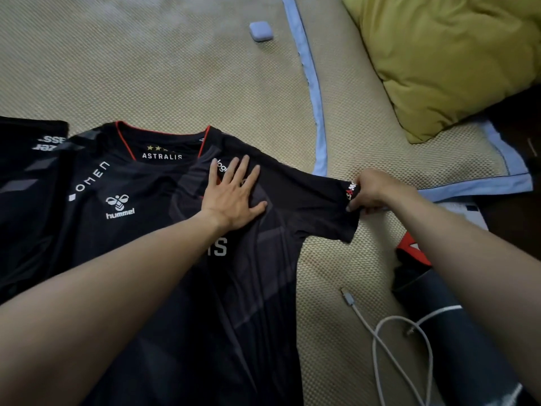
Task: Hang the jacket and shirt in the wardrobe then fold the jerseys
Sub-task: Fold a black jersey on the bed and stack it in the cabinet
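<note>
While a white cable [389,332] curls near us on the mat [175,68], our jersey [164,230] lies face up on it. Our left hand [234,194] presses flat on its chest, fingers straight; our right hand [371,190] pinches the sleeve hem [349,200]. Farther off sit a small lilac case [260,30] and a yellow pillow [448,60].

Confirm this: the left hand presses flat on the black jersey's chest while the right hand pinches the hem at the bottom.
Not the hem. In the head view the right hand pinches the sleeve end of the black jersey; the left hand does press flat on its chest.
</note>
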Action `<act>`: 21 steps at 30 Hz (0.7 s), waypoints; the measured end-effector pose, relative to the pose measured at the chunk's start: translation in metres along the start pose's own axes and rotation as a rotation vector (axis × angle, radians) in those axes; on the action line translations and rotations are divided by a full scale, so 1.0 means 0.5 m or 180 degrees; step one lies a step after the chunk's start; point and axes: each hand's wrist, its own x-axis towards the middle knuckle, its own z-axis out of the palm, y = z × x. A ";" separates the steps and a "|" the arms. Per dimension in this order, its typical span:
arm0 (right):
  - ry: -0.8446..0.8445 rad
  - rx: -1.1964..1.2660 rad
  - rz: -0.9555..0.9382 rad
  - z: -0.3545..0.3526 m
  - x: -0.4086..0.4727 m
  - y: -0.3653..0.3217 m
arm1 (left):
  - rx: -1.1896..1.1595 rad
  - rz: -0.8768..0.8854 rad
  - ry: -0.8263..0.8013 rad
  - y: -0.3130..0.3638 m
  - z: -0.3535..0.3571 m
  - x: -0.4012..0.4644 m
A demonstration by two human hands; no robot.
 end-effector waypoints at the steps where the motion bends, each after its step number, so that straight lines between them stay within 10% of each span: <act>1: 0.0177 -0.0458 0.0074 -0.001 -0.006 -0.015 | -0.0077 -0.0007 0.0005 -0.005 -0.005 -0.002; 7: 0.1594 -0.1258 -0.0426 0.024 -0.049 -0.192 | -0.0379 0.0106 0.0212 -0.107 -0.017 -0.074; 14: 0.0748 -0.0105 -0.2285 0.150 -0.102 -0.479 | -0.0096 -0.0851 0.0524 -0.350 -0.028 -0.230; 21: 0.1341 -0.0416 -0.2376 0.242 -0.135 -0.654 | -0.0201 -0.2105 0.0209 -0.590 -0.068 -0.383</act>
